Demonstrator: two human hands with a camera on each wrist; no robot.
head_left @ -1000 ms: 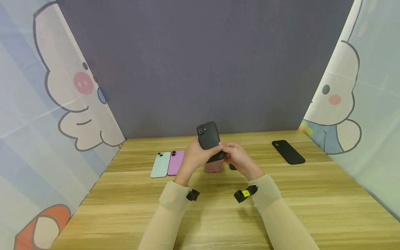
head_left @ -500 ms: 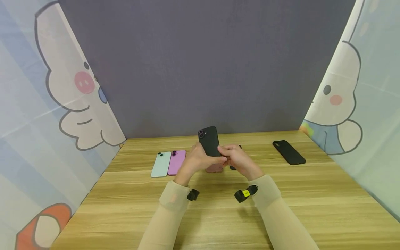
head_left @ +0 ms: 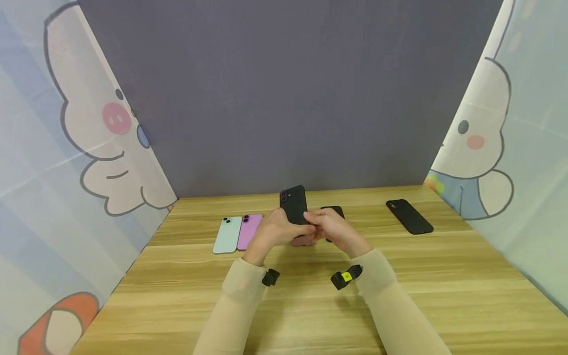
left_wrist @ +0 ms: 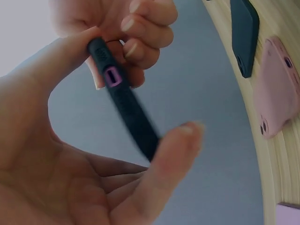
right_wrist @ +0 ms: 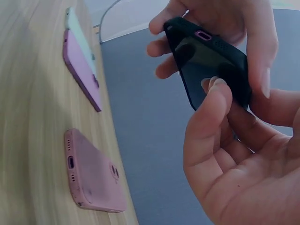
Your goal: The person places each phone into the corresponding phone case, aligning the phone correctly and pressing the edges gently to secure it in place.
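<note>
Raised above the table, a phone in a black case point(head_left: 294, 209) is held between both hands, its camera side facing up in the head view. My left hand point(head_left: 276, 230) grips its sides, thumb across the lower end. My right hand point(head_left: 337, 230) pinches the lower right corner between thumb and curled fingers. In the left wrist view the bottom edge of the cased phone point(left_wrist: 124, 101) shows a purple-rimmed port opening. From the right wrist, the phone's dark glass screen point(right_wrist: 206, 68) is visible, with my right fingertips point(right_wrist: 216, 89) against it.
A mint phone point(head_left: 228, 236) and a purple phone point(head_left: 249, 231) lie side by side at left. Below the hands is a pink phone point(right_wrist: 96, 173), with a black phone-shaped item point(head_left: 334, 211) partly behind the right hand. A black phone case point(head_left: 409, 217) lies at far right.
Both hands and the cased phone have come down a little toward the table. My left thumb has shifted from the phone's back to its lower end.
</note>
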